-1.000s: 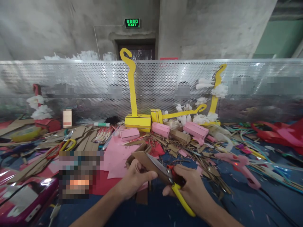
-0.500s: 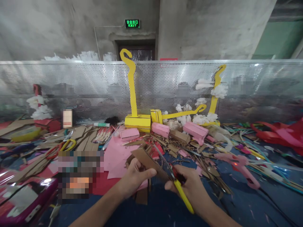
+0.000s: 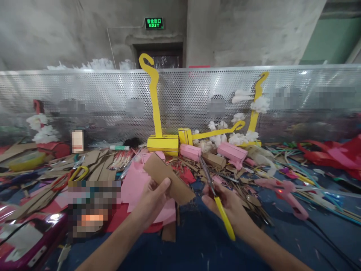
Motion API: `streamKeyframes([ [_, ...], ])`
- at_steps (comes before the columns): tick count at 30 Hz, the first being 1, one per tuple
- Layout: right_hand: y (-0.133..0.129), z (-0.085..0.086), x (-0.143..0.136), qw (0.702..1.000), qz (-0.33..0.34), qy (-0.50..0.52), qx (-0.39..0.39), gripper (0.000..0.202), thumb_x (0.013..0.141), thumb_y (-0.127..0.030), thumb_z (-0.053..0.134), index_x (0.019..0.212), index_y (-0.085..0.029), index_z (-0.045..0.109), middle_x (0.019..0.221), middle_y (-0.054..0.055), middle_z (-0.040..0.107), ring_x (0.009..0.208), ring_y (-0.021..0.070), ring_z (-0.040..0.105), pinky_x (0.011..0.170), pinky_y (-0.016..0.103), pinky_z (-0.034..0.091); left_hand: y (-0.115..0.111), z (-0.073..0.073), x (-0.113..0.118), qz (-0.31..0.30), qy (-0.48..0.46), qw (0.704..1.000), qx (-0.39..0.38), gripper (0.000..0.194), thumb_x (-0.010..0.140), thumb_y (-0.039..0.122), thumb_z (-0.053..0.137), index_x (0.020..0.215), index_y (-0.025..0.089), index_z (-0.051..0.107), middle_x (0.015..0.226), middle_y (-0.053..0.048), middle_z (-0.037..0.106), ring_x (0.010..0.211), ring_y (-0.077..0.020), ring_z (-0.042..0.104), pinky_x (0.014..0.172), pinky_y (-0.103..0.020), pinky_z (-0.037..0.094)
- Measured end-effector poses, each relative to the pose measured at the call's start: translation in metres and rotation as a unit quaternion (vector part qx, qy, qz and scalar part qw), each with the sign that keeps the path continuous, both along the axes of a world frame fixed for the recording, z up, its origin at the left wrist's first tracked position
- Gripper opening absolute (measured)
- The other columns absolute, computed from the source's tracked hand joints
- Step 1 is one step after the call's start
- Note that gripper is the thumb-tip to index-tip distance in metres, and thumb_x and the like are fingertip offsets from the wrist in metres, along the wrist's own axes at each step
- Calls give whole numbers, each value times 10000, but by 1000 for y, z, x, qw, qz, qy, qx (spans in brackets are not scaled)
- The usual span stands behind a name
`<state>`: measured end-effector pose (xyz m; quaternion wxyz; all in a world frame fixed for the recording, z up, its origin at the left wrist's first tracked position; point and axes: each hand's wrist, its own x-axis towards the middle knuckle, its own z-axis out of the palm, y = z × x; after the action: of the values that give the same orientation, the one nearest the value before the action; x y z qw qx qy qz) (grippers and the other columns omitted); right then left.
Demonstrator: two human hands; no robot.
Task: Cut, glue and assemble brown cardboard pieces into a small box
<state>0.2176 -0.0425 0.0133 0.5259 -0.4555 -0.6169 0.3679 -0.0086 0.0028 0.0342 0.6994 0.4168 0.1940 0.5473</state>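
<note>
A flat brown piece of cardboard (image 3: 166, 178) is pinched in my left hand (image 3: 153, 199), thumb on its face and fingers behind it. My right hand (image 3: 222, 197) is closed round a pair of scissors (image 3: 221, 210) with a yellow handle; the blades look closed and point up and away. The scissors are apart from the cardboard. Beyond my hands lie pink box-shaped blocks (image 3: 231, 151), a bare brown block (image 3: 213, 160) and a yellow block with an upright hooked strip (image 3: 156, 105).
Pink paper (image 3: 131, 188) and cardboard strips (image 3: 97, 165) spread to the left, near orange-and-yellow scissors (image 3: 78, 174). A pink glue gun (image 3: 287, 195) with a lit red spot lies at the right, its cord trailing forward. A perforated metal screen (image 3: 186, 94) stands behind the table.
The cardboard has turned its broad face towards me and moved away from the scissors. My right hand has drawn slightly right, and the scissor blades now point more upward.
</note>
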Motion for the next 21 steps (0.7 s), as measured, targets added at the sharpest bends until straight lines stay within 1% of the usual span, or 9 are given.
streamKeyframes([
  [5, -7, 12, -12, 998, 51, 15, -14, 465, 771, -645, 717, 834, -198, 608, 783, 23, 615, 675, 166, 566, 615, 273, 490, -5, -1, 5, 5, 15, 1000, -25, 353, 821, 320, 808, 1129, 182, 707, 1193, -99, 756, 1074, -246, 706, 956, -394, 544],
  [9, -7, 11, -14, 999, 27, 44, -17, 447, 755, -615, 746, 813, -204, 582, 687, -12, 558, 584, 136, 497, 537, 255, 435, -5, -7, 7, -11, 12, 999, -38, 313, 811, 323, 817, 1073, 184, 719, 1145, -91, 772, 1028, -238, 716, 938, -374, 538],
  [11, -6, 9, -12, 998, 9, 57, -35, 431, 754, -586, 763, 812, -204, 571, 616, -42, 503, 521, 115, 440, 485, 239, 374, -4, -6, 6, -52, -6, 996, -71, 362, 828, 452, 773, 1079, 197, 719, 1133, -101, 772, 1069, -270, 703, 949, -407, 532],
  [13, -4, 8, -9, 997, 8, 61, -42, 415, 746, -550, 788, 813, -201, 575, 586, -56, 482, 502, 107, 425, 478, 234, 350, -3, -3, 4, -107, -18, 988, -109, 515, 856, 637, 639, 1118, 200, 708, 1168, -135, 755, 1137, -325, 671, 957, -482, 526],
  [15, -3, 8, -6, 997, 13, 67, -39, 389, 746, -505, 808, 814, -197, 582, 590, -54, 497, 506, 107, 443, 485, 233, 352, -4, 2, 0, -155, -16, 979, -129, 626, 890, 712, 497, 1200, 200, 679, 1225, -162, 726, 1172, -373, 642, 929, -576, 527],
  [17, -3, 9, -3, 996, 25, 74, -34, 362, 750, -465, 821, 805, -194, 588, 586, -53, 507, 504, 105, 450, 481, 228, 348, -7, 4, -2, -209, 0, 968, -138, 586, 944, 654, 436, 1265, 212, 648, 1272, -157, 700, 1169, -373, 633, 874, -602, 550],
  [18, -4, 10, -2, 996, 34, 76, -32, 350, 750, -448, 826, 797, -192, 591, 583, -52, 514, 501, 103, 452, 477, 224, 346, -8, 3, -3, -243, 17, 960, -142, 540, 967, 599, 434, 1285, 215, 639, 1296, -151, 685, 1168, -357, 629, 853, -576, 569],
  [20, -7, 13, -2, 995, 53, 78, -31, 331, 749, -421, 834, 786, -189, 600, 575, -54, 520, 495, 97, 447, 470, 217, 344, -10, -2, -4, -309, 67, 938, -146, 473, 982, 504, 468, 1275, 183, 654, 1309, -150, 665, 1128, -308, 643, 801, -454, 606],
  [21, -8, 15, -3, 995, 61, 79, -30, 330, 740, -411, 843, 777, -189, 601, 571, -56, 520, 491, 93, 442, 467, 213, 344, -11, -5, -5, -343, 96, 922, -149, 472, 974, 493, 491, 1225, 143, 684, 1253, -161, 679, 1053, -279, 669, 748, -383, 615],
])
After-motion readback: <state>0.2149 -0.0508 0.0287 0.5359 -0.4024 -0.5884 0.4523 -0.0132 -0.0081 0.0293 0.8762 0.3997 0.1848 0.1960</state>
